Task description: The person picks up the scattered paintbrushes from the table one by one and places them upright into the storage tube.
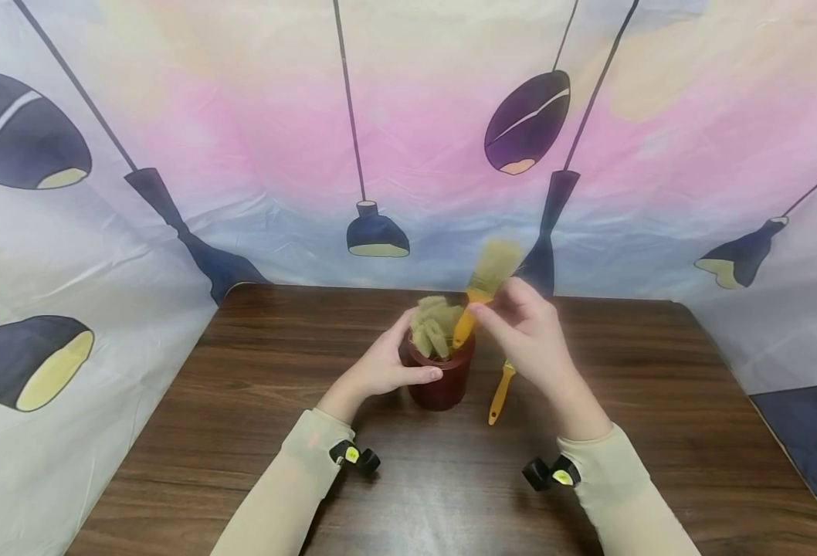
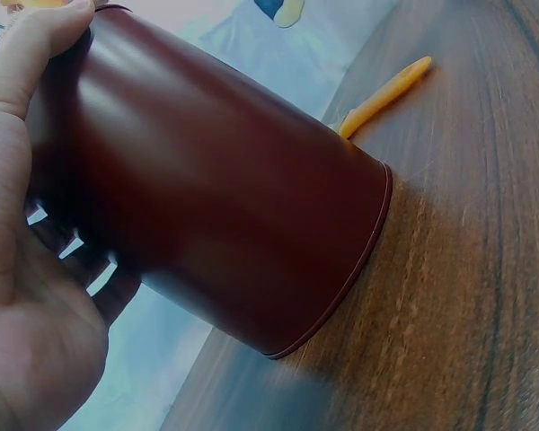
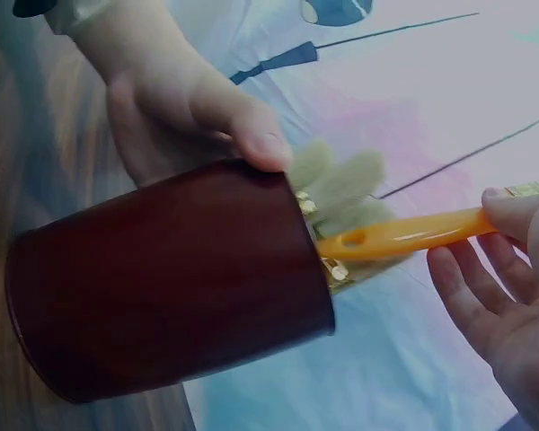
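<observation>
A dark red cup (image 1: pixel 442 390) stands on the table with several brushes (image 1: pixel 435 323) in it, their pale bristles up. My left hand (image 1: pixel 381 367) holds the cup at its upper side, thumb near the rim. Between thumb and fingers, my right hand (image 1: pixel 535 332) pinches a paintbrush (image 3: pixel 404 233) by its orange handle. This paintbrush has its bristles up, and the lower end of its handle is at the cup's mouth. Another paintbrush (image 1: pixel 499 398) lies on the table right of the cup, its upper part hidden by the right hand.
The brown wood-grain table (image 1: pixel 255 401) extends on both sides of the cup. Behind it hangs a cloth backdrop (image 1: pixel 276 139) printed with lamps. A dark panel (image 1: pixel 808 428) shows at the far right.
</observation>
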`<state>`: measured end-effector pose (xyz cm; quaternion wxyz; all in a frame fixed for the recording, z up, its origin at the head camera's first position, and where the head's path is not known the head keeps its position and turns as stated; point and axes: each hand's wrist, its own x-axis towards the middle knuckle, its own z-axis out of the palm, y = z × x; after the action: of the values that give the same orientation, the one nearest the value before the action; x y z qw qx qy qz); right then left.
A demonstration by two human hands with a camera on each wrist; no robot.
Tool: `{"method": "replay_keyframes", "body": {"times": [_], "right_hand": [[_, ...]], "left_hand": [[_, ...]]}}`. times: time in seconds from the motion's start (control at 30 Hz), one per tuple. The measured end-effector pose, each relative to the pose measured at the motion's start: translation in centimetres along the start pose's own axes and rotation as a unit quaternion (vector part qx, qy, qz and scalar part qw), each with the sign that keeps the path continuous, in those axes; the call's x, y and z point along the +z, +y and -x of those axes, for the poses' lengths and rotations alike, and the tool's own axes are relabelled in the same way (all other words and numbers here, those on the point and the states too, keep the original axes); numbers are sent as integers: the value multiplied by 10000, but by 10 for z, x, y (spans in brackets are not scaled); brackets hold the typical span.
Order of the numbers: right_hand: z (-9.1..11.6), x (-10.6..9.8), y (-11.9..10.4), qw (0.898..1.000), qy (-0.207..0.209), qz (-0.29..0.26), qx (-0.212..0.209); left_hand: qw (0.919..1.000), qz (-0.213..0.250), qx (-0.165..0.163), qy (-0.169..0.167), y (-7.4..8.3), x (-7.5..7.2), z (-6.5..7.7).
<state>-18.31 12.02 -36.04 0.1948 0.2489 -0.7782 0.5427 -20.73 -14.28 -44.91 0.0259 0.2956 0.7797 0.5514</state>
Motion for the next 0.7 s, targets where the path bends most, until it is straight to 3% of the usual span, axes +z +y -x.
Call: {"method": "replay_keyframes", "body": {"times": [0.23, 0.53, 0.7], "right_hand": [[4, 13, 6, 9967, -295, 542, -524], [13, 22, 13, 9891, -1058, 898, -484], [12, 17, 14, 9893, -865, 1041, -539]], "left_hand": [[9999, -97, -51, 17, 1, -1, 2], [9999, -166, -32, 26, 0, -2, 2], [9999, -103, 9, 0, -1, -1, 2]]}}
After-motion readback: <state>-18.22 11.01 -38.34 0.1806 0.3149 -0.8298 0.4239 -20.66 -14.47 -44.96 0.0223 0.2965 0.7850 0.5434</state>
